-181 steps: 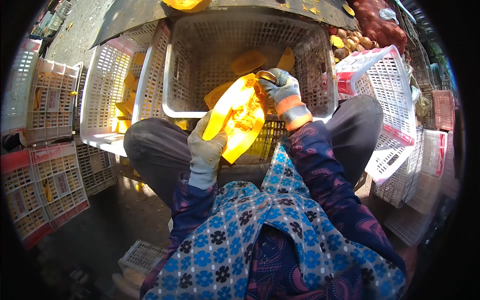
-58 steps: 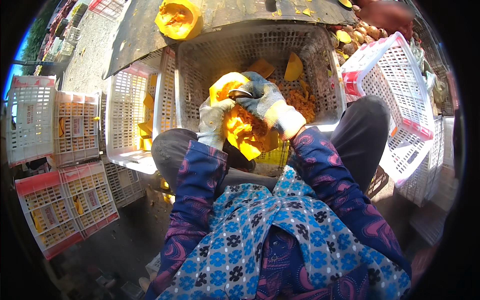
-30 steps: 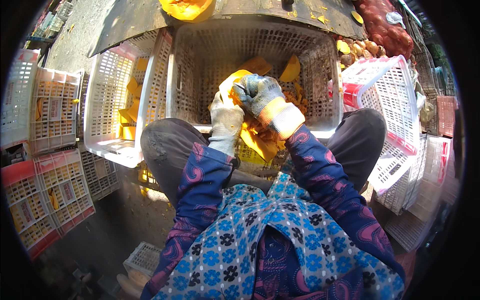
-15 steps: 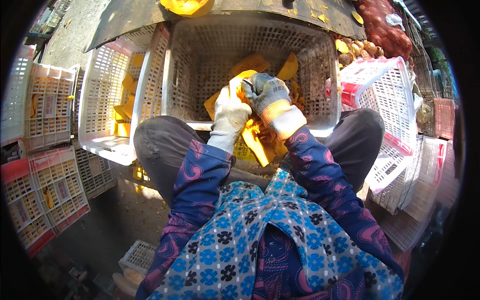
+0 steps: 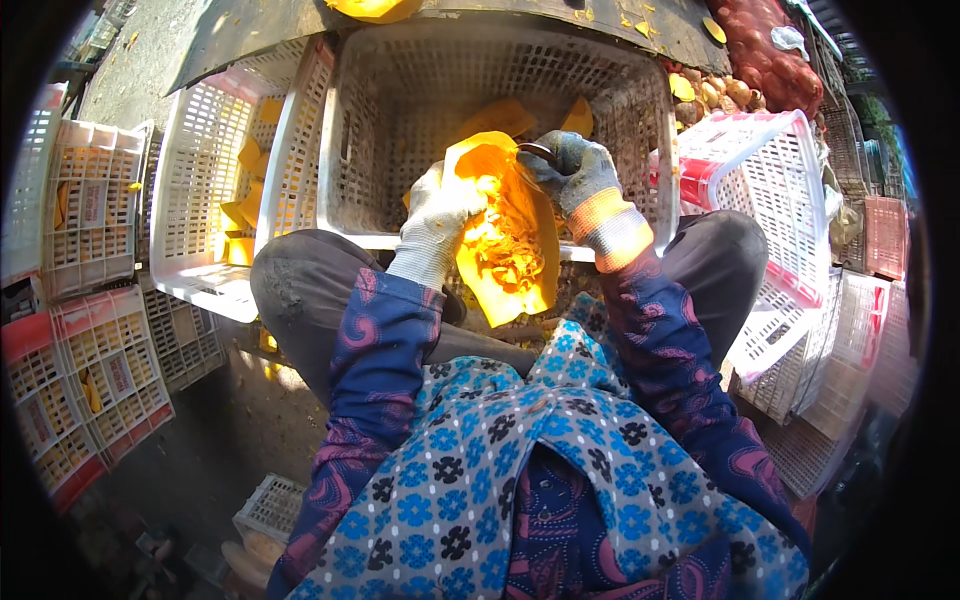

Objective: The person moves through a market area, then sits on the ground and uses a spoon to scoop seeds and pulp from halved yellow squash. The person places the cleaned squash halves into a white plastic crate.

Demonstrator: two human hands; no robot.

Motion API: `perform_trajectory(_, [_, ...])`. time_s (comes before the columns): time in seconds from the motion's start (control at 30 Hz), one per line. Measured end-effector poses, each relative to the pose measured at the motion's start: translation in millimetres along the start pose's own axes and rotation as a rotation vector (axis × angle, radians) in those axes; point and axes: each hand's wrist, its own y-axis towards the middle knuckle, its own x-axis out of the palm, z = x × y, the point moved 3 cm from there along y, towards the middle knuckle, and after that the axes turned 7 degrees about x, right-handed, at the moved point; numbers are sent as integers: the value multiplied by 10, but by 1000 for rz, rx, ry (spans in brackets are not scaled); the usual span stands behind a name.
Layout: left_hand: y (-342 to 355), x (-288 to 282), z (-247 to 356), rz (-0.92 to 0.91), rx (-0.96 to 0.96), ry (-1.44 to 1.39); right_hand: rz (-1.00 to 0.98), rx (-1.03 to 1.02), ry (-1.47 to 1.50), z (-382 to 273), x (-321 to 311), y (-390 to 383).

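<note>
My left hand (image 5: 440, 208), in a pale work glove, grips the left edge of a long pumpkin piece (image 5: 537, 235). The cut face of the pumpkin is turned up, showing stringy orange pulp and seeds. My right hand (image 5: 580, 172), in a grey glove with an orange cuff band, is closed around a curved metal tool (image 5: 537, 152) at the pumpkin's upper right edge. Most of the tool is hidden by the fingers, so its exact kind cannot be told. Beyond my hands stands a worn plastic crate (image 5: 345, 130), with more pumpkin pieces (image 5: 498, 118) inside.
At the left, a white crate (image 5: 185, 210) holds cut pumpkin pieces. More crates (image 5: 92, 205) are stacked at the far left. A red-and-white crate (image 5: 770, 180) leans at the right. Behind the middle crate lies a board (image 5: 480, 12), with a red mesh sack (image 5: 765, 55) beside it.
The pumpkin piece has swung up from beneath my hands, and its pulpy face now shows. My hands have moved apart, the left one leftward and the right one rightward with the tool.
</note>
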Motion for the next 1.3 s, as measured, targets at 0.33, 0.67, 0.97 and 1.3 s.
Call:
perform_trajectory(0.33, [-18,189,198,406,157,497,129,97,-449,-552,157,12])
perform_trajectory(0.67, [-24,176,243,310,365,555,-231,62,172,-280,242,-58])
perform_trajectory(0.97, [-91,79,461,375,243,-66,-139,138,464,-165,-94,-311])
perform_trajectory(1.3, [-65,70,477,433,306,-69,-165,-86,98,-309,246,-177])
